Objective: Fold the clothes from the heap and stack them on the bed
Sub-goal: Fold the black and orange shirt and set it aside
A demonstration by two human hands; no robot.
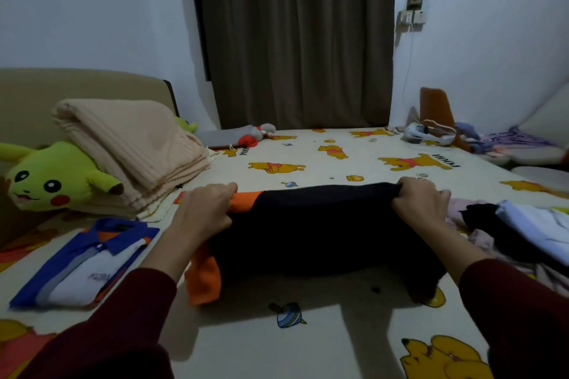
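Two hands grip one dark navy garment [323, 231] with orange sleeves, which lies across the middle of the bed [308, 332], its far edge lifted off the sheet. The left hand [204, 209] has its fingers curled round the far left corner, where the orange cloth meets the navy, and the right hand [420, 201] pinches the far right corner in a closed fist. The cloth is stretched taut between them, and the near part sags onto the sheet, with one orange sleeve hanging loose at the near left. Both forearms wear dark red sleeves [123, 317]. Just left of the garment lies a folded polo shirt [86, 261] in blue, white and orange, flat on the sheet with its collar toward the far side. To the right, close beside the right hand, sits the heap of unfolded clothes [517, 231], with a pale blue piece on top of dark and pink ones. The sheet is cream with yellow cartoon bears. At the far left a folded beige blanket [132, 151] rests partly on a green plush toy [52, 178] by the headboard. A small grey and red soft toy [257, 134] lies at the far edge, below a dark brown curtain [295, 37]. Assorted items clutter the far right corner, too small to tell.
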